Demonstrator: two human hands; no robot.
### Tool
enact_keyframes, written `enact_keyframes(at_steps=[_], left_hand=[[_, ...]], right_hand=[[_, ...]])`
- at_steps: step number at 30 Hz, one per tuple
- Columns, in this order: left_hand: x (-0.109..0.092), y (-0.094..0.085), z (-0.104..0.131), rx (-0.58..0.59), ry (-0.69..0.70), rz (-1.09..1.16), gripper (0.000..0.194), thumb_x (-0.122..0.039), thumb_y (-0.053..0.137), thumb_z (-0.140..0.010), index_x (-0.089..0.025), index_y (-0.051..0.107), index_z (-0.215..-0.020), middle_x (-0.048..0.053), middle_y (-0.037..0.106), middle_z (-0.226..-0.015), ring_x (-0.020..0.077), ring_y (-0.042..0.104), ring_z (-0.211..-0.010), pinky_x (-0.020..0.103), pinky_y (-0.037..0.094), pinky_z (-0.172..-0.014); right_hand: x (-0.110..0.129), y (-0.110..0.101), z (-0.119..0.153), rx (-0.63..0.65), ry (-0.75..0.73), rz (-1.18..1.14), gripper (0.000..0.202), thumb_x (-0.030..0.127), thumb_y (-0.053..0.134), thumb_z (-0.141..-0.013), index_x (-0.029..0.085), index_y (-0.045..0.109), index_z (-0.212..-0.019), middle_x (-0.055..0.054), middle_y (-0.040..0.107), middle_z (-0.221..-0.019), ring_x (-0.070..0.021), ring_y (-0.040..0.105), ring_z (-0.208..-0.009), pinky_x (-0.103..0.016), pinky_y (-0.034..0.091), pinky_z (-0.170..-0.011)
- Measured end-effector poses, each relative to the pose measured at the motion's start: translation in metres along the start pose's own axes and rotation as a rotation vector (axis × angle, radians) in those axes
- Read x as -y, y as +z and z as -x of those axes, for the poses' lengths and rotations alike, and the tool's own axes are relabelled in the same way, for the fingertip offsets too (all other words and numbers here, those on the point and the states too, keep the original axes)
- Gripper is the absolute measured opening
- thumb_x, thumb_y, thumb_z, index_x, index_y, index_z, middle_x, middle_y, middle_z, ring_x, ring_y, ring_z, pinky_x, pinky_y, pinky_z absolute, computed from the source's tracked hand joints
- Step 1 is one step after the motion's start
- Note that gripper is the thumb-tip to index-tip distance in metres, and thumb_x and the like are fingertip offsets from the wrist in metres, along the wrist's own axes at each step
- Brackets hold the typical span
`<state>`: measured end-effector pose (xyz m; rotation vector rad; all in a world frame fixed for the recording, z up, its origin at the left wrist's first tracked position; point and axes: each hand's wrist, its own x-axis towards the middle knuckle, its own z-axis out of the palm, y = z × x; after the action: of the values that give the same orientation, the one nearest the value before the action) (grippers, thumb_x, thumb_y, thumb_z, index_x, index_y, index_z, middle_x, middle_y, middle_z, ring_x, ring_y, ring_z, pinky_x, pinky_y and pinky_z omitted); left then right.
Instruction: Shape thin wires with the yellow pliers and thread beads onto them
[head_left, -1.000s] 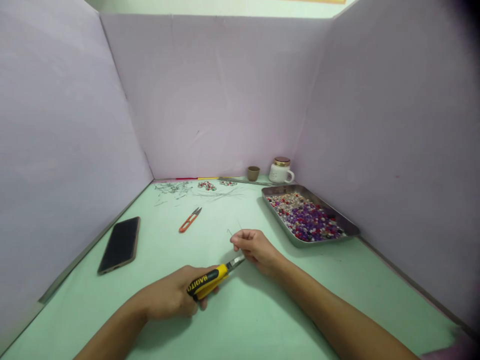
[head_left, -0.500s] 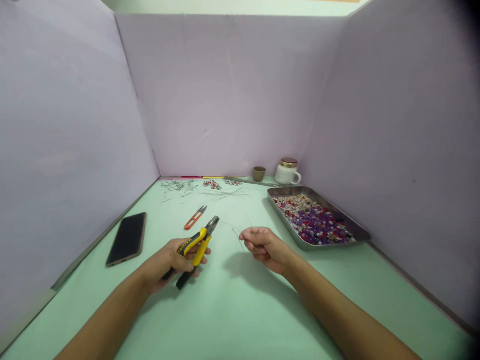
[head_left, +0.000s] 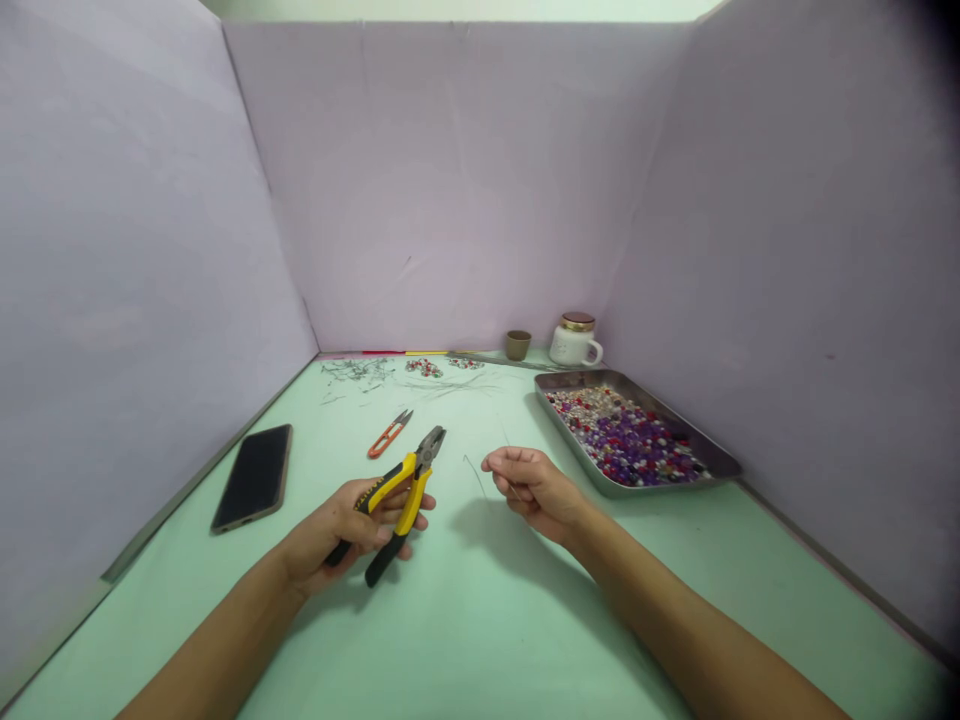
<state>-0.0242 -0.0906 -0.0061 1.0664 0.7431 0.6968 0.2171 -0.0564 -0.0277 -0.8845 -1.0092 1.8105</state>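
My left hand (head_left: pixel 358 530) is closed around a pair of combination pliers (head_left: pixel 405 492) with yellow and black handles. The handles are spread, and the metal jaws point away from me, up and to the right. To the right of the jaws, my right hand (head_left: pixel 534 490) holds thumb and index finger in a pinch on a thin wire (head_left: pixel 505 430), part of which shows beyond the fingers. Just left of those fingertips is a short wire with a hooked end (head_left: pixel 474 471); whether it lies on the table or is held, I cannot tell.
A metal tray (head_left: pixel 637 493) of mixed beads stands at right. Orange thread snips (head_left: pixel 390 435) lie beyond the pliers, a phone (head_left: pixel 253 477) at left. Wire pieces (head_left: pixel 358 370), beaded pieces (head_left: pixel 424 368), a small cup (head_left: pixel 517 346) and a white lidded mug (head_left: pixel 574 345) are along the back wall.
The pliers' handles have spread wider and the jaws have shifted slightly right and up. The right hand stays nearly in place; the wire stretching left from its fingertips no longer shows.
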Motion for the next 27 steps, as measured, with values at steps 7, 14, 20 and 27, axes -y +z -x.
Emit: enact_keyframes(at_steps=[7,14,20,27], left_hand=[[0.001,0.0033,-0.0008,-0.007,0.012,-0.006,0.055,-0.006,0.054,-0.055,-0.015,0.054,-0.109,0.013,0.053,-0.116,0.0263,0.05,-0.098,0.035,0.045,-0.071],[0.0025,0.0033,-0.0008,-0.033,0.002,-0.043,0.057,-0.006,0.054,-0.055,-0.017,0.053,-0.11,0.011,0.052,-0.118,0.0254,0.049,-0.099,0.035,0.045,-0.072],[0.0025,0.0033,-0.0026,-0.034,0.0,-0.053,0.055,-0.007,0.054,-0.055,-0.016,0.054,-0.109,0.011,0.053,-0.116,0.0256,0.048,-0.1,0.036,0.045,-0.073],[-0.0005,0.0089,-0.0009,-0.072,-0.009,-0.114,0.054,-0.007,0.054,-0.057,-0.016,0.053,-0.11,0.011,0.053,-0.114,0.0254,0.048,-0.101,0.036,0.044,-0.074]], right_hand=[[-0.0007,0.0011,0.0,-0.021,-0.01,0.019,0.019,0.027,0.067,-0.061,0.011,0.06,-0.07,0.005,0.047,-0.048,0.0005,0.017,-0.036,-0.018,0.008,-0.036],[-0.001,0.0044,0.0002,-0.049,-0.029,0.053,0.021,0.028,0.068,-0.06,0.012,0.059,-0.068,0.004,0.047,-0.048,0.0,0.018,-0.036,-0.019,0.008,-0.036],[-0.001,0.0057,0.0008,-0.058,-0.037,0.064,0.02,0.029,0.068,-0.06,0.012,0.058,-0.067,0.005,0.047,-0.048,0.0004,0.019,-0.035,-0.019,0.008,-0.037],[-0.0032,0.0056,0.0006,-0.055,-0.027,0.084,0.018,0.027,0.066,-0.063,0.012,0.057,-0.069,0.005,0.048,-0.047,0.0008,0.02,-0.034,-0.02,0.008,-0.037]])
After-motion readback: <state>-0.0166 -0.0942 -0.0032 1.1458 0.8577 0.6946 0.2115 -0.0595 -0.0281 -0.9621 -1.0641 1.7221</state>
